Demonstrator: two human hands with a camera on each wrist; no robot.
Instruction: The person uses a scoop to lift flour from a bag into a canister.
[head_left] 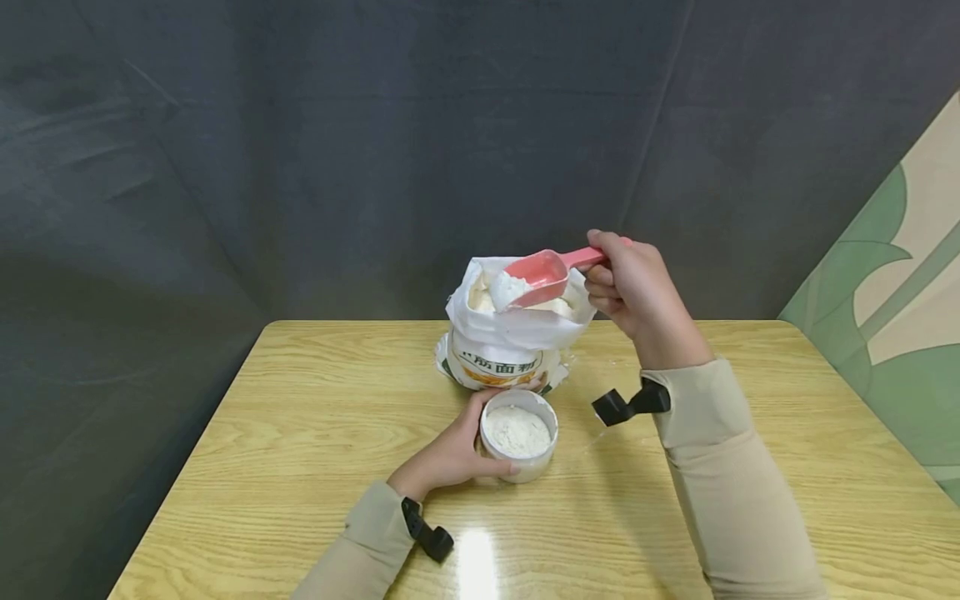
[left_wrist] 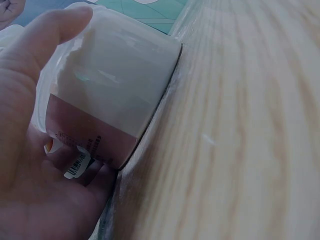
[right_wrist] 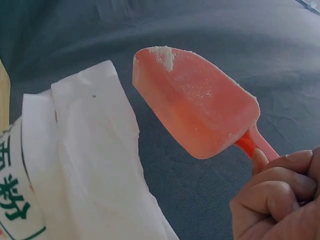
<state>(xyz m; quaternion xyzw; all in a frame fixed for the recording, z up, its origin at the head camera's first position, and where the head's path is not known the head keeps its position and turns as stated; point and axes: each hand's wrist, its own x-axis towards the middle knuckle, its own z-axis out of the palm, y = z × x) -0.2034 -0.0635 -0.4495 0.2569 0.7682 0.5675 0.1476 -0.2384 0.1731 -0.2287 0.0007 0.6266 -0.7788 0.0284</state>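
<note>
My right hand (head_left: 628,283) grips the handle of a pink scoop (head_left: 546,273), raised over the open top of a white flour bag (head_left: 517,330). White flour (head_left: 508,289) lies in the scoop's front end; in the right wrist view, powder clings to the underside of the scoop (right_wrist: 197,102) beside the folded bag rim (right_wrist: 97,150). On the table, my left hand (head_left: 457,446) holds a round clear tub (head_left: 531,472) in front of the bag, thumb and fingers around its side. Flour (head_left: 517,431) fills much of the tub. A reddish label (left_wrist: 87,127) shows on its wall in the left wrist view.
Both items stand on a wood-grain table (head_left: 330,417). A dark cloth (head_left: 375,150) hangs behind its far edge, and a green and beige patterned panel (head_left: 892,317) borders the right. Small white specks lie on the table near the bag.
</note>
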